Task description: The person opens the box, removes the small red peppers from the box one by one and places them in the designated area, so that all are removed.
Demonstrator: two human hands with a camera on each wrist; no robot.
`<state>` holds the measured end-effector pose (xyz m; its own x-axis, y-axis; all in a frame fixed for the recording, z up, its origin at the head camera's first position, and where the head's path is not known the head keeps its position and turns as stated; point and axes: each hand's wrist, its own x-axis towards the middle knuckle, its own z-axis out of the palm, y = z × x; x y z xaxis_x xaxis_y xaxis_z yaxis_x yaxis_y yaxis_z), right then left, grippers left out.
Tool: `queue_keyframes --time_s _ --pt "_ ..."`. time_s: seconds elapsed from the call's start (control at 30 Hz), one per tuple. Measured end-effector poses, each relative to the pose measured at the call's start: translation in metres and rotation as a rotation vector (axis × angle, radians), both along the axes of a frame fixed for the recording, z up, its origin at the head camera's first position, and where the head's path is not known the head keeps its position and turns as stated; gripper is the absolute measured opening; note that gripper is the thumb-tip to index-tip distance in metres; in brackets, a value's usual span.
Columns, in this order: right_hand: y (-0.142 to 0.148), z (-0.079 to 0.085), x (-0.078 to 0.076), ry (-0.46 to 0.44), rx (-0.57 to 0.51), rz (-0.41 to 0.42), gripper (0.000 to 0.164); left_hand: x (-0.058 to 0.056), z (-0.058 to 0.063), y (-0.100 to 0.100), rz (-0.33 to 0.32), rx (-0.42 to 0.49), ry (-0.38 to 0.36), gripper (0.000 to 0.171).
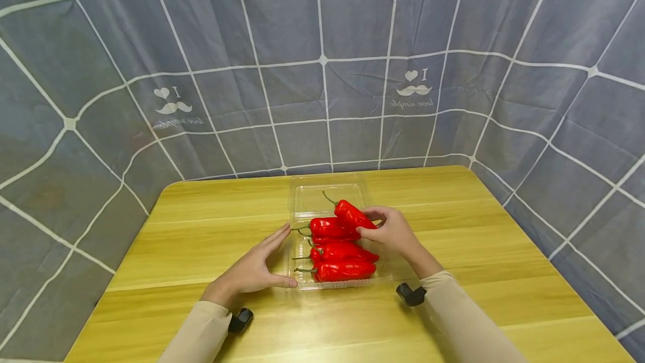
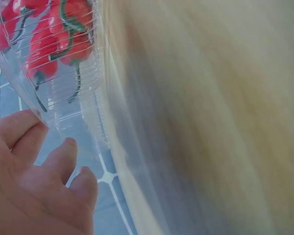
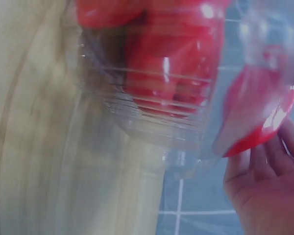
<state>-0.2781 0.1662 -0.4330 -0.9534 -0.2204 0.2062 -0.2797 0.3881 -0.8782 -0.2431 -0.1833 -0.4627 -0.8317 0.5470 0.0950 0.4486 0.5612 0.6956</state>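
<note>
A clear plastic clamshell box (image 1: 332,285) lies on the table with its lid (image 1: 327,182) folded back. Several red peppers (image 1: 345,271) with green stems lie in it, stems to the left. My right hand (image 1: 398,235) pinches another red pepper (image 1: 353,214) by its lower end at the box's upper right, its stem pointing up and left. In the right wrist view this held pepper (image 3: 264,115) shows partly through clear plastic. My left hand (image 1: 252,269) is spread along the box's left side, fingertips at the rim; the left wrist view shows its fingers (image 2: 59,159) extended.
The yellow wood-grain table (image 1: 211,223) extends to both sides of the box. Behind and around it hangs a grey-blue cloth (image 1: 287,27) with white grid lines. A small black wrist camera (image 1: 241,321) is strapped at the left sleeve, another black camera (image 1: 410,294) at the right.
</note>
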Motion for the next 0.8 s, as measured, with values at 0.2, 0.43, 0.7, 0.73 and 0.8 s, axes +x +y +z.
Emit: queue_keyframes --time_s 0.2,0.43,0.7,0.73,0.8 --pt "0.012 0.002 -0.001 -0.001 -0.051 -0.108 0.039 0.0 0.0 0.001 0.005 -0.001 -0.001 0.118" --pt "0.027 0.0 -0.003 -0.035 -0.051 -0.249 0.043 0.0 -0.001 0.001 0.007 0.0 -0.001 0.119" --pt "0.045 -0.011 -0.006 -0.107 -0.04 -0.366 0.05 0.001 0.0 0.001 0.013 -0.003 -0.001 0.119" --pt "0.047 -0.013 -0.007 -0.12 -0.036 -0.385 0.05 0.001 0.0 0.001 0.011 -0.002 -0.002 0.119" --pt "0.052 -0.016 -0.007 -0.143 -0.023 -0.413 0.05 0.0 -0.001 0.002 0.01 -0.004 -0.002 0.119"
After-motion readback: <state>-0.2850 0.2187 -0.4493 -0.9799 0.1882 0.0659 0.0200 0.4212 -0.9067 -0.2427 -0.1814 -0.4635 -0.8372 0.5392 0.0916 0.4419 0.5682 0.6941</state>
